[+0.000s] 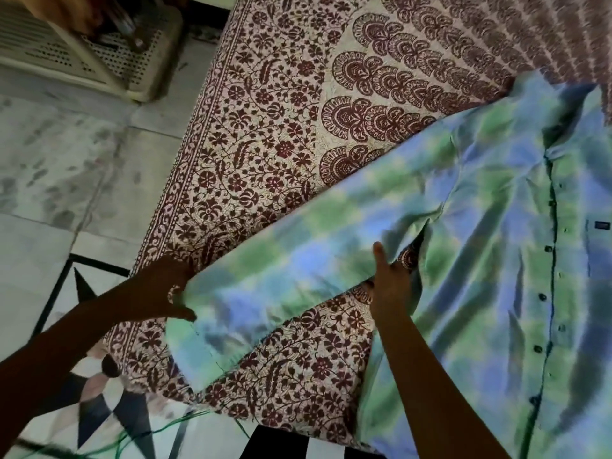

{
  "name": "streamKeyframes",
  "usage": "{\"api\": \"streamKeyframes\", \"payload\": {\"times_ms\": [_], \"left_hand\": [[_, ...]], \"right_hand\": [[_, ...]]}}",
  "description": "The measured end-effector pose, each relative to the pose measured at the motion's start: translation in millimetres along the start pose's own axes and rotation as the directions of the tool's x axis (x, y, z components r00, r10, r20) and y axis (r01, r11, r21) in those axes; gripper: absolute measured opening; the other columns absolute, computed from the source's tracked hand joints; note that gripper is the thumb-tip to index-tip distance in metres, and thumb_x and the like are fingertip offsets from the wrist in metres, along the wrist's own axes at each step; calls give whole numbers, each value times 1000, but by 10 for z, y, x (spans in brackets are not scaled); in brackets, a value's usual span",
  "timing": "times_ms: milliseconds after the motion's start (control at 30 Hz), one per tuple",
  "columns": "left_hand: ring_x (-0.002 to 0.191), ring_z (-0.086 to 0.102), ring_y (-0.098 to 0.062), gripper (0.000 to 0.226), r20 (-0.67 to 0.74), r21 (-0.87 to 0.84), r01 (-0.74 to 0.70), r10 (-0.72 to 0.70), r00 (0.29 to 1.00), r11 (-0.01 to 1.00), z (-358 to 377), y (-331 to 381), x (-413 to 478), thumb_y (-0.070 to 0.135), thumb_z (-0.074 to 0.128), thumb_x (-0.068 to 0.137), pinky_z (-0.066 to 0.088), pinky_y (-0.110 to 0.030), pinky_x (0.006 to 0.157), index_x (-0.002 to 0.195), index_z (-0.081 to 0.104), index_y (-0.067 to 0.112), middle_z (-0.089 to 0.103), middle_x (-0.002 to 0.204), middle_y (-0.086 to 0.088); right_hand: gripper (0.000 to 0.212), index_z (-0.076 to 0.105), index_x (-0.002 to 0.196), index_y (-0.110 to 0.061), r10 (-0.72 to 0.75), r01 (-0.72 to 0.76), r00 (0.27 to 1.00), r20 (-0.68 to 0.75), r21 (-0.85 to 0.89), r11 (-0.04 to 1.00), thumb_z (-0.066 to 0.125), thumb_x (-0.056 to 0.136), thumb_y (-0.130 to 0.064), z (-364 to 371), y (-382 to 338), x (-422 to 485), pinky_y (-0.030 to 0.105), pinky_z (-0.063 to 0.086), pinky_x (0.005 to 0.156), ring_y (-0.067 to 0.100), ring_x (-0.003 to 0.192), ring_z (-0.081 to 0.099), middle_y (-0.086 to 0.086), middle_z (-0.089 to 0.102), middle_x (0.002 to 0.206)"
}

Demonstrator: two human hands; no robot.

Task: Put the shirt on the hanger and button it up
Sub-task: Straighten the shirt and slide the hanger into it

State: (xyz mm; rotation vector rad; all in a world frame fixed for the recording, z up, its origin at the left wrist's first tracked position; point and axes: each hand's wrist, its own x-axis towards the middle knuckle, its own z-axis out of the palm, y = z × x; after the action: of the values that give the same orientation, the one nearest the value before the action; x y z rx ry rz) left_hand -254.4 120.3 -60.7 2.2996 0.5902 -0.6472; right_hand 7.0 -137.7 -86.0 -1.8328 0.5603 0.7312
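Two hands stretch one sleeve (281, 276) of the green-and-blue shirt (496, 226) across a printed bedspread (265, 144). The left hand (165, 293) pinches the cuff end, and the right hand (389, 286) grips the sleeve near the underarm, thumb on top. The shirt lies front-up, its dark buttons (548, 249) showing. This looks like the laying-out stage. No hanger is clearly seen, though a thin green wire (159, 429) on the floor may be one. The next move likely calls for fetching it.

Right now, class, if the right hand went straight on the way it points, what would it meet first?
The sleeve of the blue-and-green checked fabric shirt, which the right hand holds near the underarm; past that fold, probably the maroon floral bedspread, though depth is unclear.
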Motion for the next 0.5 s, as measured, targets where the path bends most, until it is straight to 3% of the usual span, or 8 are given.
{"api": "streamKeyframes", "payload": {"times_ms": [100,200,267,300,367,433,467,500], "left_hand": [[85,61,-16,51,0,-177,158,-160,987,971,-26,12,35,38,76,72,44,-15,64,116,57,20,62,98,1],[93,63,-17,59,53,-253,239,-233,971,937,-26,-162,-24,44,69,70,52,-27,78,122,50,24,65,110,-2],[96,62,-19,77,26,-155,295,-295,955,943,10,-155,-57,58,67,65,52,-36,84,128,45,20,63,117,-5],[97,61,-22,84,-65,-64,266,-270,961,962,74,-143,-37,67,63,65,52,-38,84,131,43,18,61,119,-7],[109,54,-33,97,-275,170,158,-107,956,973,218,-16,34,81,47,64,44,-48,95,135,39,16,52,128,-16],[132,30,-42,100,-350,345,103,26,937,933,311,291,110,81,39,66,11,-53,114,143,27,19,29,147,-20],[138,17,-43,99,-343,416,64,91,935,907,371,438,157,81,36,67,0,-54,115,146,21,21,17,152,-21],[140,9,-45,99,-307,488,18,152,939,873,437,600,193,82,33,69,-3,-57,114,146,19,22,10,154,-22]], "right_hand": [[18,61,80,-14,-82,107,980,-180,137,985,65,85,-30,-79,-156,189,32,51,74,14,64,54,-8,59,65],[9,67,89,-9,-140,173,964,-226,131,976,59,89,-13,-112,-340,328,18,46,61,9,58,50,1,59,74],[15,65,77,-14,-142,166,978,-151,157,974,57,88,-7,-108,-396,412,25,47,56,9,54,53,6,59,74],[11,66,85,-9,-103,114,990,-100,108,988,55,88,-7,-114,-430,405,25,48,53,11,55,53,8,59,77],[30,57,117,1,-32,30,998,-48,-45,999,50,89,-8,-114,-412,420,19,47,54,17,63,56,10,59,82],[45,49,130,-6,-136,116,975,-176,-120,986,53,86,-10,-125,-392,403,17,46,71,26,89,63,13,64,103],[48,47,130,-9,-198,172,948,-249,-121,978,57,83,-13,-135,-386,347,22,47,81,28,100,62,12,62,114],[49,45,127,-12,-241,205,919,-311,-145,968,61,81,-17,-117,-381,252,28,48,86,28,105,61,10,60,119]]}}
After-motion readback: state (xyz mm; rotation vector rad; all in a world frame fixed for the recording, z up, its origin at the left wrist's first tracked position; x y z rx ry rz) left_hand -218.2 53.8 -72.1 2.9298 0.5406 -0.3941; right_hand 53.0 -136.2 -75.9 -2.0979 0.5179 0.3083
